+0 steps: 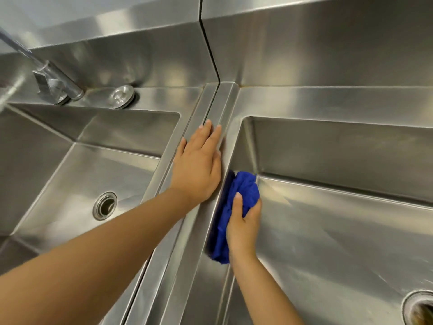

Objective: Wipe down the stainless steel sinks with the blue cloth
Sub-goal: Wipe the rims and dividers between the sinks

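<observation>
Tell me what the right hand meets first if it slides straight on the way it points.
Probably the back wall of the right sink, at its left corner; depth is unclear. The right hand grips the blue cloth against the side wall; nothing shows between.

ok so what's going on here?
A person is wiping the right sink. The right hand grips a bunched blue cloth and holds it against that basin's left inner wall, near the back corner. The left hand lies flat, fingers straight, on the rim between the two basins. Neither of the hands is touching the left sink or its faucet.
</observation>
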Demonstrator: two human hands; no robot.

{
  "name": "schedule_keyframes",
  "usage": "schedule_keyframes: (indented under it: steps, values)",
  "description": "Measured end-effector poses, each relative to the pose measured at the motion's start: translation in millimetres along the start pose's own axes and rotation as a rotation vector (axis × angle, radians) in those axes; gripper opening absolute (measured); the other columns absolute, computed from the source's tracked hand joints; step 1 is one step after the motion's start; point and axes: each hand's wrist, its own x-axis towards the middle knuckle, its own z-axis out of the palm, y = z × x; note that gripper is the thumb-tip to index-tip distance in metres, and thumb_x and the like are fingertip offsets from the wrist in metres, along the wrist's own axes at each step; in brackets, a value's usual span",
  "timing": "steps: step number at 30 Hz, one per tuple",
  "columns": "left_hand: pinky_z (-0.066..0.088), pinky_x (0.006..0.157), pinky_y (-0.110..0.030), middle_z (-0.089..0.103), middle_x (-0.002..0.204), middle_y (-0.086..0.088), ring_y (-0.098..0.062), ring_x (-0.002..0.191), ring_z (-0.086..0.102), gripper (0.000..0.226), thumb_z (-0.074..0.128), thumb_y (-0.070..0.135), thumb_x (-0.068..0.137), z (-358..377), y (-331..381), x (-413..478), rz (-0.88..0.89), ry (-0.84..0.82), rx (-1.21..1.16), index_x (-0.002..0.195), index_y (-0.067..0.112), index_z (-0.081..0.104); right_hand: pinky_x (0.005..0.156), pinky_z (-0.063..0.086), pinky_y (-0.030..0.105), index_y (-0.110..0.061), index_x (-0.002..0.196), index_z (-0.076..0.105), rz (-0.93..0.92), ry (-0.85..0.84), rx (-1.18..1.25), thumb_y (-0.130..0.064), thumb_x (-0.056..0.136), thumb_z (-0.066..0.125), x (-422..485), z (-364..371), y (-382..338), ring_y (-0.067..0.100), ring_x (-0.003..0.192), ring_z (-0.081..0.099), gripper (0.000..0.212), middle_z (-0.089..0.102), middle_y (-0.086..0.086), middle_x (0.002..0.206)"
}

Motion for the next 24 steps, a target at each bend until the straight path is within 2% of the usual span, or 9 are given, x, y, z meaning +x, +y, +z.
schedule_keyframes:
  steps: [4,6,12,14,17,19,20,22,24]
  values:
    - [0.001,0.120,-0.041,0.011,0.161,0.000,-0.014,0.148,0.005,0.056,0.024,0.036,0.100,-2.3,-5.0,-31.1,-0.020,-0.048,0.049,0.154,0.022,0.018,0.087,0.044,0.015,-0.047,0.101,0.048,-0.043,-0.110,0.039,-0.031,0.096,0.053,-25.4,-4.6,-20.0,-0.003,0.101,0.057,0.017,0.059,-0.026,0.102]
    - [0.003,0.119,-0.040,0.013,0.161,0.001,-0.013,0.148,0.007,0.059,0.019,0.041,0.097,0.7,-9.2,-44.0,0.003,-0.013,0.049,0.153,0.024,0.019,0.085,0.043,0.011,-0.045,0.103,0.048,-0.052,-0.136,0.089,-0.029,0.096,0.053,-34.6,-5.6,-26.6,-0.007,0.099,0.057,0.018,0.060,-0.025,0.103]
    - [0.007,0.118,-0.040,0.018,0.160,0.003,-0.011,0.147,0.013,0.054,0.028,0.034,0.098,2.9,-12.2,-40.3,-0.002,0.022,0.058,0.151,0.025,0.025,0.086,0.037,0.006,-0.045,0.106,0.047,-0.067,-0.023,0.083,-0.029,0.097,0.050,-2.5,3.2,12.3,-0.011,0.103,0.054,0.019,0.057,-0.036,0.103]
    - [0.006,0.118,-0.038,0.018,0.160,0.004,-0.009,0.147,0.012,0.054,0.029,0.033,0.098,2.1,-12.9,-40.2,-0.007,0.021,0.053,0.151,0.026,0.025,0.090,0.035,0.008,-0.046,0.103,0.047,-0.027,0.057,0.053,-0.028,0.098,0.050,14.2,4.7,31.5,-0.004,0.107,0.053,0.019,0.054,-0.032,0.105]
    - [0.008,0.120,-0.040,0.018,0.160,0.005,-0.008,0.147,0.012,0.053,0.030,0.032,0.099,0.3,-12.4,-40.8,-0.001,0.015,0.049,0.151,0.026,0.025,0.095,0.039,0.024,-0.037,0.105,0.050,0.145,0.130,0.000,-0.028,0.098,0.052,37.2,3.7,54.4,0.018,0.111,0.055,0.011,0.056,-0.013,0.105]
    - [0.011,0.119,-0.045,0.020,0.159,0.004,-0.009,0.147,0.013,0.052,0.031,0.031,0.099,-0.2,-11.4,-41.2,0.001,0.019,0.044,0.151,0.025,0.027,0.097,0.044,0.032,-0.032,0.105,0.052,0.175,0.103,0.007,-0.031,0.097,0.053,34.0,4.1,46.1,0.016,0.108,0.058,0.009,0.060,-0.009,0.107]
    - [0.014,0.119,-0.048,0.021,0.159,0.003,-0.009,0.147,0.014,0.052,0.032,0.030,0.099,0.2,-10.9,-41.0,0.003,0.024,0.038,0.150,0.025,0.027,0.097,0.045,0.031,-0.037,0.103,0.051,0.137,0.070,0.022,-0.032,0.097,0.053,26.2,4.5,36.5,0.010,0.106,0.058,0.009,0.061,-0.011,0.109]
    - [0.016,0.117,-0.050,0.022,0.159,0.003,-0.010,0.147,0.015,0.052,0.033,0.028,0.099,1.0,-11.1,-41.3,0.000,0.030,0.023,0.150,0.024,0.028,0.095,0.043,0.019,-0.044,0.105,0.048,0.033,0.002,0.067,-0.033,0.097,0.052,8.1,3.0,21.7,0.000,0.108,0.056,0.014,0.059,-0.019,0.112]
    - [0.018,0.117,-0.050,0.023,0.158,0.003,-0.010,0.147,0.016,0.052,0.034,0.026,0.098,1.4,-12.6,-41.7,-0.005,0.037,0.000,0.150,0.024,0.029,0.093,0.040,0.013,-0.044,0.111,0.046,-0.071,-0.026,0.050,-0.039,0.096,0.049,4.6,0.3,26.4,-0.002,0.111,0.054,0.015,0.056,-0.023,0.114]
